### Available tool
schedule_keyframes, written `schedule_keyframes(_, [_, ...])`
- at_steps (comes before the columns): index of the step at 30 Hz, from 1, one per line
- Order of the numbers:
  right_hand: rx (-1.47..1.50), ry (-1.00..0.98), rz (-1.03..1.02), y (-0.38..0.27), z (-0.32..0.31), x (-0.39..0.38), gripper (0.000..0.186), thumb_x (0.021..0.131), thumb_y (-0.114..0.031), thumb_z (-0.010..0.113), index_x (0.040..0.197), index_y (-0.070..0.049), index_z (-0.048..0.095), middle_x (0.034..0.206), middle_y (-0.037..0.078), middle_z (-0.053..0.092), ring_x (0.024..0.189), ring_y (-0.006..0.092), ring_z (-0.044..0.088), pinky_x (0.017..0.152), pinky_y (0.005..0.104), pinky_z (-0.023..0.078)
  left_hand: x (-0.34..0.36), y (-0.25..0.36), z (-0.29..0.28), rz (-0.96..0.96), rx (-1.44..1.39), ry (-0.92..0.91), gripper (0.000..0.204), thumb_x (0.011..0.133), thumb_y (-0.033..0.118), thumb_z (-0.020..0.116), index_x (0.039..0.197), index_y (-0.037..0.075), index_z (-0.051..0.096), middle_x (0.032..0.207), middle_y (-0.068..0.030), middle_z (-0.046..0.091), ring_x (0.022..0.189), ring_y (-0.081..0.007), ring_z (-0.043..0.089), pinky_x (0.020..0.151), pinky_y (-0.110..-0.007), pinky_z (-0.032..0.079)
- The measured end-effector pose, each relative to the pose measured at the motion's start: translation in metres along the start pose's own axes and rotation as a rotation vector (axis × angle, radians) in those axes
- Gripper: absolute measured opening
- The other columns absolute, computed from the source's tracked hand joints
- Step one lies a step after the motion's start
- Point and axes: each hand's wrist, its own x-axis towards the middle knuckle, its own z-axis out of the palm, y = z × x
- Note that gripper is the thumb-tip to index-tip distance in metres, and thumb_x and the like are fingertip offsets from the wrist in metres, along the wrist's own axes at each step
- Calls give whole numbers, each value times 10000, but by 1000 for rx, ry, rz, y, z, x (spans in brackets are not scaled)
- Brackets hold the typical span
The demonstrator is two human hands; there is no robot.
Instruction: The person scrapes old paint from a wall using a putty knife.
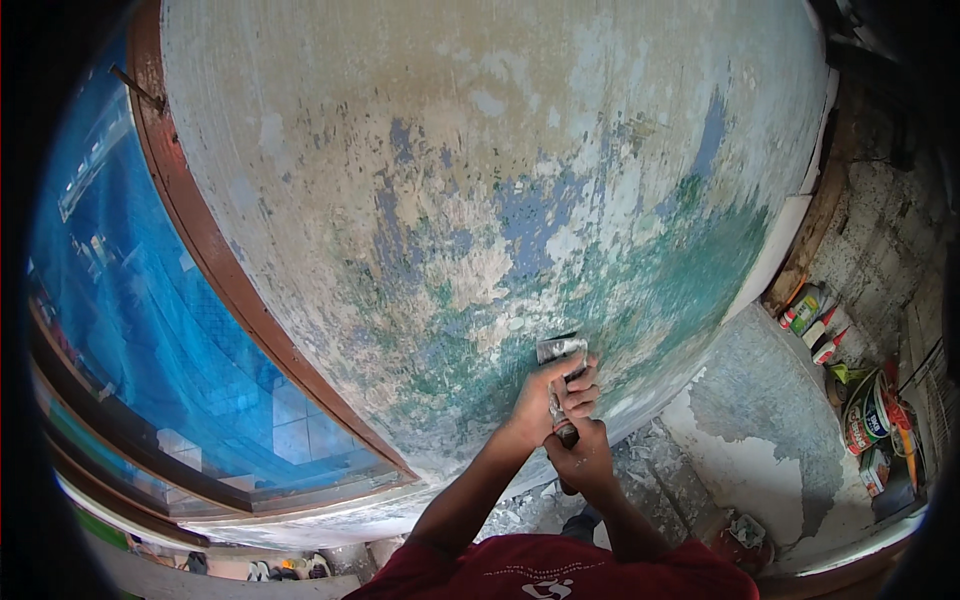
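Note:
A scraper with a flat metal blade (560,349) is pressed to, or held very close to, the peeling wall (470,230). My left hand (540,398) is closed around the scraper near its blade, fingers bent over the front. Lower down, my right hand (586,458) wraps the tool's dark handle (566,434). Around the blade the wall shows patches of green, blue-violet and whitish paint; its upper part is beige. Whether the blade's edge touches the surface is hard to tell.
To the left is a brown-framed window (215,265) with blue sheeting behind it. Paint flakes (545,510) litter the floor below. A ledge (760,400) at right bears bottles (803,310) and a paint can (866,418). Shoes (285,571) lie at lower left.

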Motion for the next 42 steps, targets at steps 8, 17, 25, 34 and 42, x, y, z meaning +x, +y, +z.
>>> schedule_keyframes(8, [47,-3,52,-9,-3,1,131,671,10,593,773,-3,512,496,122,486,402,278,508,426,349,383,2,3,4,9,12,-82,224,902,249,513,953,33,490,621,33,345,497,-64,333,454,-216,300])
schedule_keyframes(17, [39,21,-14,-5,-2,2,167,670,7,596,823,4,529,516,126,493,422,299,522,431,357,389,4,2,1,-4,-19,-74,210,899,232,510,964,33,494,629,30,356,497,-68,335,460,-229,313])
schedule_keyframes(25, [55,7,38,-6,-3,8,129,679,1,587,795,3,532,506,130,482,411,298,511,426,355,382,8,6,7,14,9,-83,211,899,245,514,954,42,498,628,37,350,493,-63,333,445,-222,291])
schedule_keyframes(34, [21,-4,-8,1,-5,5,264,683,-6,592,946,6,573,496,126,481,396,281,507,419,345,384,7,4,5,8,5,-88,205,903,248,513,949,50,486,631,39,351,496,-63,333,449,-218,297])
schedule_keyframes(42, [-16,-13,99,-5,-3,2,193,676,-3,598,863,3,548,518,121,500,439,304,534,433,352,396,5,2,0,-31,-19,-62,199,901,242,511,944,49,488,621,42,344,500,-61,334,466,-213,307])
